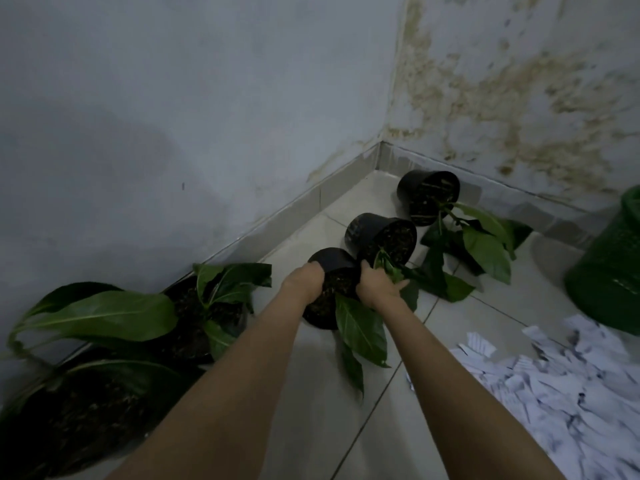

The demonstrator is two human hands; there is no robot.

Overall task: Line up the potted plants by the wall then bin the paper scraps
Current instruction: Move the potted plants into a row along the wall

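My left hand (304, 280) and my right hand (377, 282) grip the two sides of a black potted plant (334, 268) that leans toward me, its leaves drooping over the floor. Beyond it a second black pot (379, 237) and a third black pot (427, 195) lie tipped near the corner, leaves spread to the right. Two more potted plants (194, 313) (86, 403) stand against the left wall (138, 133). A heap of white paper scraps (554, 393) covers the floor at the lower right.
A green bin (609, 271) stands at the right edge by the stained right wall (519, 98). The floor is pale tile (311, 410), with a skirting strip along both walls meeting at the corner.
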